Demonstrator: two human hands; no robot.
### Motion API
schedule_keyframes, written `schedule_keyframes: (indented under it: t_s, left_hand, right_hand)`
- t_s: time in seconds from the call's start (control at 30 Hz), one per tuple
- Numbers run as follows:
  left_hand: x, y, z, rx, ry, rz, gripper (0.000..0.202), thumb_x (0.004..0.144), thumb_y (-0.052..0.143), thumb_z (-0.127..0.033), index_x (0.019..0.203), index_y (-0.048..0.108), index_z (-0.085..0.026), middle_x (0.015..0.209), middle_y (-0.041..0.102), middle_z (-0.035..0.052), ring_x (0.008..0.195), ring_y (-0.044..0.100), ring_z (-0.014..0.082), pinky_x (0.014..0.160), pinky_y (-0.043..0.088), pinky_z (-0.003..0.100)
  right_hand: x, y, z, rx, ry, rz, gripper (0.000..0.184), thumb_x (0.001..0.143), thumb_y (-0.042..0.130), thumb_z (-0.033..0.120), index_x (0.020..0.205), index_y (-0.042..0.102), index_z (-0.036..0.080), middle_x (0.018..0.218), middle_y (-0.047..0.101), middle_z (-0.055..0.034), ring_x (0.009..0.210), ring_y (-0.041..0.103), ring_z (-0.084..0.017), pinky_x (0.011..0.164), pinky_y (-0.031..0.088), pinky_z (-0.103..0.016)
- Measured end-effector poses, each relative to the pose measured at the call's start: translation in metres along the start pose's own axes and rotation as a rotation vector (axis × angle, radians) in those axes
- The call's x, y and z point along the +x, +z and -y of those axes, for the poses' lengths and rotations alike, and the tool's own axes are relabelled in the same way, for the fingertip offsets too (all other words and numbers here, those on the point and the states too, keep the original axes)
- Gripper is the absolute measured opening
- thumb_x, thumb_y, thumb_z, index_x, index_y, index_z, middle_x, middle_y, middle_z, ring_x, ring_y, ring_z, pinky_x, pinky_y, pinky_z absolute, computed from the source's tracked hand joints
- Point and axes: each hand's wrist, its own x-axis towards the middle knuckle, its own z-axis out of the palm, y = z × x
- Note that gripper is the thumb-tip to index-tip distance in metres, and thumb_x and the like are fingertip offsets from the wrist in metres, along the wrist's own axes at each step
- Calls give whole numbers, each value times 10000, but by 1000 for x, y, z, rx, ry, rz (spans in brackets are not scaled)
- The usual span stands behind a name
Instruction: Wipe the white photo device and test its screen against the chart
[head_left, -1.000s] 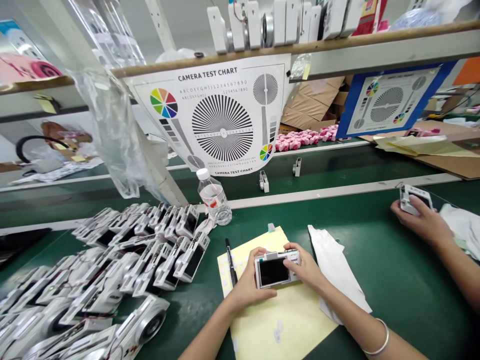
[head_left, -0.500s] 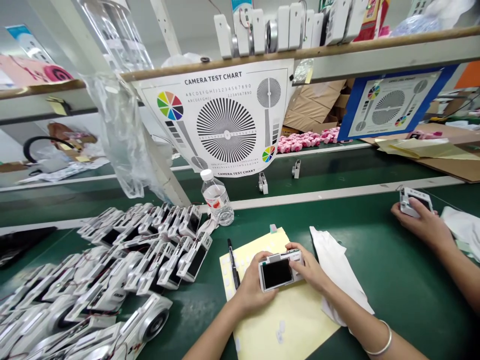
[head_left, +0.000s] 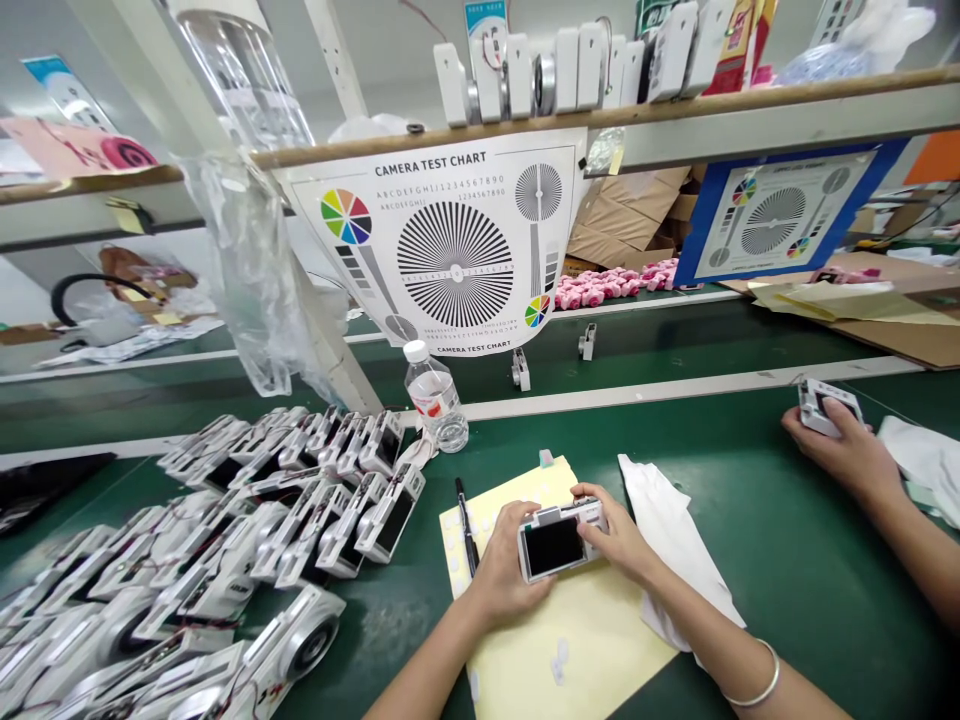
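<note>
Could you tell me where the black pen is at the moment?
In the head view, the black pen lies along the left edge of the yellow sheet, just left of the person's left hand, which holds a white camera.

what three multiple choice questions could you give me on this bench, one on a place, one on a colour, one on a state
1. Where does the clear plastic water bottle stand?
A) on the wooden shelf
B) at the far end of the rows of white cameras
C) on the yellow paper sheet

2. What colour is the frame of the smaller printed test chart?
A) blue
B) orange
C) black

3. What state is the rectangular screen of the white camera in, held between the left hand and right hand?
A) showing a colour wheel
B) lit with a menu
C) dark

Answers:
1 B, the bottle stands just past the cameras, on the green bench mat.
2 A, a blue border runs around that chart.
3 C, the screen shows only black.
</note>
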Motion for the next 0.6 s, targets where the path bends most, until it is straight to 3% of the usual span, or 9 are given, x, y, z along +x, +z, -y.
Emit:
schedule_keyframes:
  t_s: [0.2, 0.37, 0.6]
  left_hand:
    - [2, 0, -4, 15, 17, -8, 626, 587, 591, -157, 1157, 343, -232, 1080, 447, 65, 1026, 465, 242, 894, 421, 426]
    - [3, -1, -4, 34, -24, -21, 625, 542, 636, -173, 1106, 370, -209, 1047, 457, 69, 986, 479, 247, 866, 436, 425]
    - [4, -3, -3, 45, -72, -26, 610, 545, 644, -204, 1095, 380, -200, 1062, 464, 83, 1013, 479, 263, 882, 431, 437]
  right_hand:
    - [1, 2, -5, -24, 24, -60, 320, 650, 652, 203, 953, 586, 284, 987, 630, -73, 876, 618, -235, 842, 474, -417]
    - [3, 2, -12, 9, 51, -59, 264, 649, 666, 242, 897, 600, 303, 887, 656, -75, 785, 644, -224, 738, 522, -402]
    - [3, 2, -7, 60, 94, -27, 385, 585, 684, 176, 943, 606, 296, 896, 655, -66, 759, 646, -211, 709, 527, -365]
